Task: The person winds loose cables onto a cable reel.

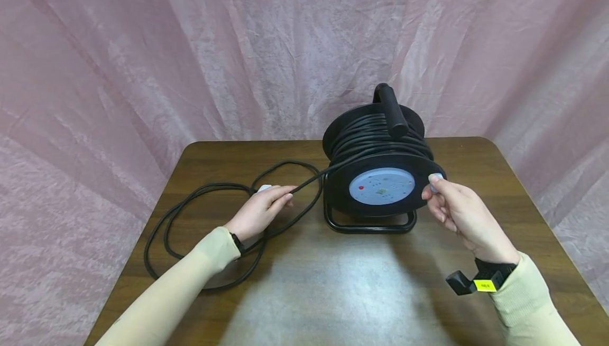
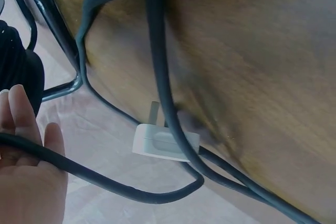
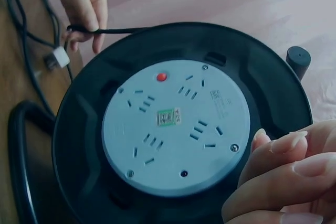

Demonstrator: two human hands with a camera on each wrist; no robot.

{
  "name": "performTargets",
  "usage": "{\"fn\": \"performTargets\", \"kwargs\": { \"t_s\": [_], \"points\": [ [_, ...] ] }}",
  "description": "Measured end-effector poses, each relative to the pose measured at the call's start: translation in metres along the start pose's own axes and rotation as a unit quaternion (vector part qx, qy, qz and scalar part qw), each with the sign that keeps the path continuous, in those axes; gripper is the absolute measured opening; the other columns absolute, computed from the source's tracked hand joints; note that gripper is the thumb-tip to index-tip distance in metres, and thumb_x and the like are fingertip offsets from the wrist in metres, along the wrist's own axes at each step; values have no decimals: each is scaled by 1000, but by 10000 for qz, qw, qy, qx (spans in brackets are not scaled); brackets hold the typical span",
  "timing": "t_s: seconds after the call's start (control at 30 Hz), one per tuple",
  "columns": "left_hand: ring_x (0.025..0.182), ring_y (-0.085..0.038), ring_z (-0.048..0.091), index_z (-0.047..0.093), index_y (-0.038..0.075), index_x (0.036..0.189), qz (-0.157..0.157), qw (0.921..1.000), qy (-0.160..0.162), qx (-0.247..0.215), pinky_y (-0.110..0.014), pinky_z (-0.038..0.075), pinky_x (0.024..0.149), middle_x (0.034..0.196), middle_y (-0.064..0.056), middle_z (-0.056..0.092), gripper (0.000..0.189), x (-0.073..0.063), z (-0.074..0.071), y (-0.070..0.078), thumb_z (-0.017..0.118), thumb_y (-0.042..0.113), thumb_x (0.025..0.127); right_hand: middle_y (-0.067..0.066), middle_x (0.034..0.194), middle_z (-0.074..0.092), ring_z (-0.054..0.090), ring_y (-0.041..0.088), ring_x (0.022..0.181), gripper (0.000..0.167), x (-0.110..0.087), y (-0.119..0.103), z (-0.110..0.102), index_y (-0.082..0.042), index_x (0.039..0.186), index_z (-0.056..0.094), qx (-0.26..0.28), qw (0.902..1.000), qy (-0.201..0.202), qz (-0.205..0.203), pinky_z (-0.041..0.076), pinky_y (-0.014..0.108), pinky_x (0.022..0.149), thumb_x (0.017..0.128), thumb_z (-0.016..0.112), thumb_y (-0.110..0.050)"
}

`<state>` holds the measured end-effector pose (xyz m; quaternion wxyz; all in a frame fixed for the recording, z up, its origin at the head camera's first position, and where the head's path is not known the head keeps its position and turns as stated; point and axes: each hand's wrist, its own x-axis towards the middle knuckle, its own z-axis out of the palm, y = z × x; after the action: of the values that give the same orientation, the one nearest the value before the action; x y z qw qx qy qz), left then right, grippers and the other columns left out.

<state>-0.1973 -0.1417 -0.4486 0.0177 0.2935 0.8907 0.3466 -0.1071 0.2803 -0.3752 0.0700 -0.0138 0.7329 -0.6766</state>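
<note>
Left hand (image 1: 260, 213) holds black cable (image 1: 308, 181) between thumb and fingers; white plug (image 2: 155, 141) just beyond it. Right hand (image 1: 459, 214) pinches pale knob (image 1: 433, 188) at rim of black cable reel (image 1: 380, 161), which stands between hands. Reel's socket panel (image 3: 178, 136) bears red button (image 3: 161, 77) and green-edged sticker (image 3: 168, 117), print too small to read. Below right hand, yellow wrist tag (image 1: 485, 286), lettering illegible.

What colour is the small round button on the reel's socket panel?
Red; the button shows best in the right wrist view.

Pink curtain (image 1: 285, 45); table (image 1: 333, 288), apparently wooden
</note>
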Motion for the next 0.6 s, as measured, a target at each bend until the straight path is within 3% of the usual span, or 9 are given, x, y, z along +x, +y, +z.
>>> {"fn": "performTargets", "kwargs": {
  "t_s": [0.27,0.47,0.6],
  "points": [
    [88,-20,70,63,8,139,-127,9998,-117,-58,-37,54,85,96,-2,71,34,7,2,11,52,20,110,-2,60,49,34,10,46,52,0,10,-6,6,101,59,-396,9992,-44,17,20,39,41,110,45,-43],
    [87,-14,69,60,11,144,-139,9998,-129,-104,-34,55,83,97,3,69,37,11,4,12,51,23,110,-1,62,49,36,10,48,59,-1,17,-9,8,108,60,-657,9976,-8,226,28,34,40,110,43,-48],
    [91,-12,68,58,11,145,-78,9999,-108,-39,-36,54,86,97,6,70,37,10,5,9,52,21,110,-1,62,49,37,9,47,55,-1,23,-11,5,103,60,-618,9977,2,280,28,35,40,110,44,-48]
  ]
}}
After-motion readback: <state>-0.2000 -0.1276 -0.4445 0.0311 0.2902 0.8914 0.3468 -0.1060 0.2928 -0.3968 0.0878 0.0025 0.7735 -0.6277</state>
